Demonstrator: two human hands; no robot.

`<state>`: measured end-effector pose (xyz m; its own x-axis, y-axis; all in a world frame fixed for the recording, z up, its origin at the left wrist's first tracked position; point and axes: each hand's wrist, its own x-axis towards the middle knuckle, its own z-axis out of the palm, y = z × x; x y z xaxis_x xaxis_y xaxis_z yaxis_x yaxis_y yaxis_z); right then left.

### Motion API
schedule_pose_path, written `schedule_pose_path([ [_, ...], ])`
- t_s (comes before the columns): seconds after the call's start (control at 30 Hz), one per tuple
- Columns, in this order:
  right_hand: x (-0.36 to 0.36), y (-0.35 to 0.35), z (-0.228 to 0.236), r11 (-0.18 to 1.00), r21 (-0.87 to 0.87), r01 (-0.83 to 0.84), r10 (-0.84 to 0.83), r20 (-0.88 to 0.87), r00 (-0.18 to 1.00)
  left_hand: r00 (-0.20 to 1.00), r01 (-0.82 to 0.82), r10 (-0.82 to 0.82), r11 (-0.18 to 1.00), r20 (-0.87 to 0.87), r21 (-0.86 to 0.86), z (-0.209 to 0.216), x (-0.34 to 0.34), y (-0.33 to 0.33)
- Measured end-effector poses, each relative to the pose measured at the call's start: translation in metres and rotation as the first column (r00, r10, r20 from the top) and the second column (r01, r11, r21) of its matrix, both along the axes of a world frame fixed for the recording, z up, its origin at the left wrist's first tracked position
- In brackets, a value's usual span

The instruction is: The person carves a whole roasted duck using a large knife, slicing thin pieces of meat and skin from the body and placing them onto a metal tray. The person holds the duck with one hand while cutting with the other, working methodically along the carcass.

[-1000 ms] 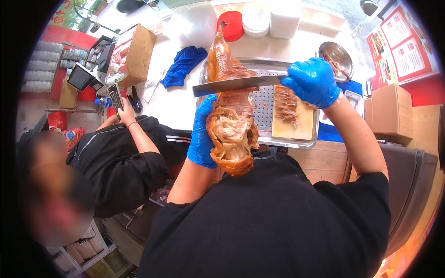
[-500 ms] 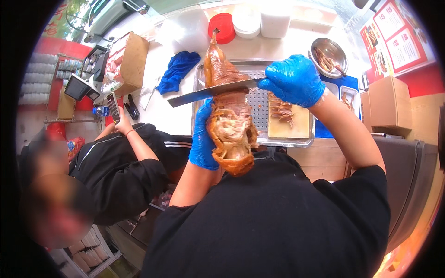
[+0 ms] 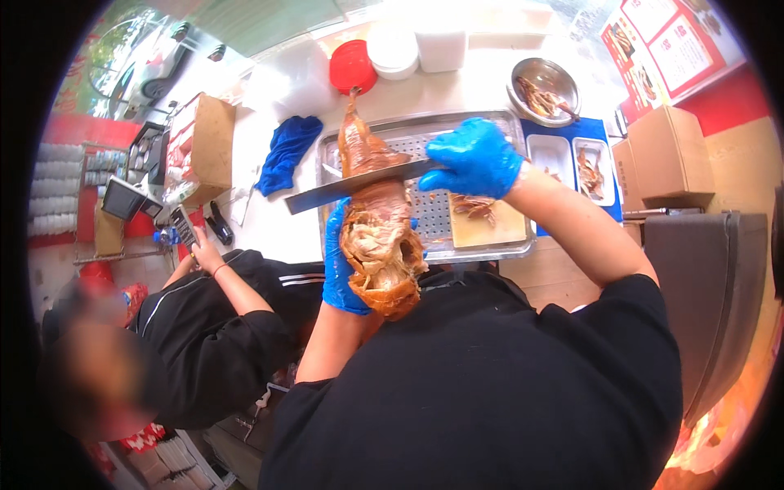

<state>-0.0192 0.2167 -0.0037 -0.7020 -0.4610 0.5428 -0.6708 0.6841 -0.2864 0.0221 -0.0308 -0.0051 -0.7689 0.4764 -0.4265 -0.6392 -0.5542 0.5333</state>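
Observation:
A browned roast duck (image 3: 380,245) is held tilted over the front edge of a metal tray (image 3: 482,253), its narrow end pointing away from me. In blue gloves, my left hand (image 3: 341,273) grips its left side, with the far fingers hidden behind the bird. My right hand (image 3: 478,159) is closed round the handle of a long, broad-bladed knife (image 3: 335,192). The blade lies across the duck's middle, just beyond an opened area of pale meat. On a yellowish cutting board (image 3: 490,234) in the tray, beside the duck, are thin meat slices (image 3: 474,207).
A metal bowl (image 3: 563,80) with pieces and white dishes (image 3: 606,175) stand at the back right. Further right are cardboard boxes (image 3: 670,159). A blue cloth (image 3: 286,155), red lid (image 3: 353,67) and white tubs (image 3: 442,51) lie behind. Left, a co-worker's hands (image 3: 208,255) hold a handheld device (image 3: 184,227).
The whole view has shifted, so the table things sit further left and lower. The knife still crosses the duck at its middle, and both hands keep their grips.

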Motion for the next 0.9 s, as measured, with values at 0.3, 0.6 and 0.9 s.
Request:
schedule_pose_path([
  [0.3, 0.019, -0.032, -0.037, 0.946, -0.19, 0.262, -0.182, 0.354, 0.917, 0.996, 0.081, -0.082, 0.996, -0.025, -0.036, 0.02, 0.006, 0.042],
  [0.6, 0.066, 0.036, -0.066, 0.865, -0.141, 0.481, -0.113, 0.88, 0.46, 0.994, -0.072, 0.094, 0.943, 0.054, -0.324, -0.03, -0.007, 0.023],
  [0.9, 0.076, 0.142, -0.144, 0.844, 0.315, 0.434, -0.523, 0.664, 0.535, 0.985, -0.163, 0.171, 0.939, 0.001, -0.302, -0.036, -0.013, 0.008],
])
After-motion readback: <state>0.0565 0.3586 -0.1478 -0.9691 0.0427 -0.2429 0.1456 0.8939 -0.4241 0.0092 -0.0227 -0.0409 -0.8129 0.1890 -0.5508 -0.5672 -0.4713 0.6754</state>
